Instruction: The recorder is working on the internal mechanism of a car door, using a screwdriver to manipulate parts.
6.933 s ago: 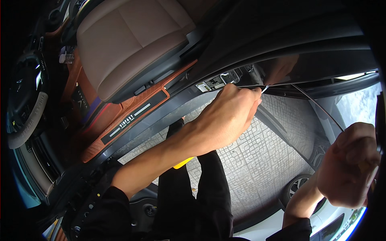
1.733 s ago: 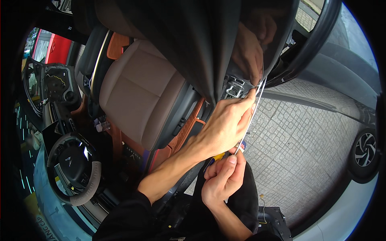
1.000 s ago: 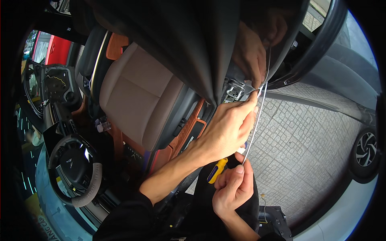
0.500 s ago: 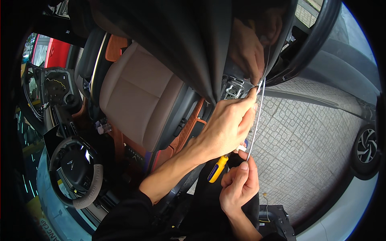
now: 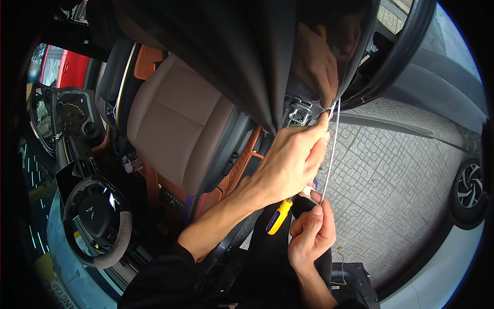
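Note:
My left hand (image 5: 290, 162) reaches up to a glossy black pillar panel (image 5: 329, 51), its fingertips pinching a thin silver-white strip (image 5: 333, 149) close to the panel's lower edge. From there the strip runs down to my right hand (image 5: 311, 232), which pinches its lower part between thumb and index finger. Below my left palm a yellow-handled screwdriver (image 5: 279, 217) sticks out at a slant; whether that hand holds it is hidden. A small white piece (image 5: 307, 190) shows between the two hands. My hands are mirrored in the glossy panel.
A metal latch-like part (image 5: 299, 113) sits beside my left fingertips. To the left are a brown car seat (image 5: 180, 118) and the steering wheel (image 5: 98, 221). Grey paving (image 5: 386, 195) lies at right, with a car wheel (image 5: 469, 190) beyond. Dark trim with a loose wire (image 5: 355, 283) is below.
My right hand has shifted slightly to the right, and the strip's lower end has swung with it. The left hand has stayed in place.

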The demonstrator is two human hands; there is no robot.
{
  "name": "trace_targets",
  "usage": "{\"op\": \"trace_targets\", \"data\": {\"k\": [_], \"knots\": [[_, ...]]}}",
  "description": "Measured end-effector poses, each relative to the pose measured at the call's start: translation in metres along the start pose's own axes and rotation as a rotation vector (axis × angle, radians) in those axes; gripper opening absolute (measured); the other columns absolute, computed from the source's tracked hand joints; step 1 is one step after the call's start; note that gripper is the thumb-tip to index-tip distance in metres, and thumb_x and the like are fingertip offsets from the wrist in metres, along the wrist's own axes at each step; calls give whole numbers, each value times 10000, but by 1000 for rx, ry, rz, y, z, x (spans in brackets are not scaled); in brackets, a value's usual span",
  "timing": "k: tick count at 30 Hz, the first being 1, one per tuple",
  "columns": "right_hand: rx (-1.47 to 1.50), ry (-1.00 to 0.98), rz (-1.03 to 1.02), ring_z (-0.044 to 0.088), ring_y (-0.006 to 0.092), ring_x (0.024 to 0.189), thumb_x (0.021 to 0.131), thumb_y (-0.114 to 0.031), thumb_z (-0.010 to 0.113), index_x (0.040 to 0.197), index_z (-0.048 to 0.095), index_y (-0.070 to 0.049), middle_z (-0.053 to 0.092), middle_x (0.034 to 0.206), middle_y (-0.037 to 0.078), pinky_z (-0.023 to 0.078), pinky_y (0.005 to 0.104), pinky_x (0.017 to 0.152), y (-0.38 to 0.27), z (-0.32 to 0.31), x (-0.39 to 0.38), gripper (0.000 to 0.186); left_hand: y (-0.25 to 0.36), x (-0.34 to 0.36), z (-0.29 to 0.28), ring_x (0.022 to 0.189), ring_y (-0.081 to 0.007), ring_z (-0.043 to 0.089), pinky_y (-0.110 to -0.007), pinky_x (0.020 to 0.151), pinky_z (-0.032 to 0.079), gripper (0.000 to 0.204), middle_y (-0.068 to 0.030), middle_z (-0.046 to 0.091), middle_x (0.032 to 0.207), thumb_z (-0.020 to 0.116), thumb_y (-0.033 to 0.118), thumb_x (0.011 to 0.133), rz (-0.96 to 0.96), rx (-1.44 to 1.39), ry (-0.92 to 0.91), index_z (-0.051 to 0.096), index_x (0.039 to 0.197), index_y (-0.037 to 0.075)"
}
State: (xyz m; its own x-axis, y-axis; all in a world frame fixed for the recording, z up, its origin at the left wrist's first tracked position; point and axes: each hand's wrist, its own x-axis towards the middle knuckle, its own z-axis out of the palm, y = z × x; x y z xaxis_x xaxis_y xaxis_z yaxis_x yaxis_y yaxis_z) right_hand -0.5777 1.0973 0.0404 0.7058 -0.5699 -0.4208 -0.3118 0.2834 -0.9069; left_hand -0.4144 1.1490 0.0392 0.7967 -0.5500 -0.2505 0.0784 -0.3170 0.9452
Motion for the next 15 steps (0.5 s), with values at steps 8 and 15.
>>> {"op": "trace_targets", "data": {"k": [8,15], "knots": [[-26,2,-13,422,35,446,1074,-148,456,1231,611,86,484,544,-13,306,220,437,3,-1,0,322,1,3,-1,521,-106,569,-284,471,440,423,-121,545,639,578,-75,930,83,21,30,485,1326,-192],[-64,-37,-61,339,30,416,1097,-207,417,1278,563,80,423,528,-26,246,222,412,8,-3,4,370,2,0,-3,528,-102,572,-278,479,456,446,-112,545,645,577,-79,928,66,13,24,467,1346,-190]]}}
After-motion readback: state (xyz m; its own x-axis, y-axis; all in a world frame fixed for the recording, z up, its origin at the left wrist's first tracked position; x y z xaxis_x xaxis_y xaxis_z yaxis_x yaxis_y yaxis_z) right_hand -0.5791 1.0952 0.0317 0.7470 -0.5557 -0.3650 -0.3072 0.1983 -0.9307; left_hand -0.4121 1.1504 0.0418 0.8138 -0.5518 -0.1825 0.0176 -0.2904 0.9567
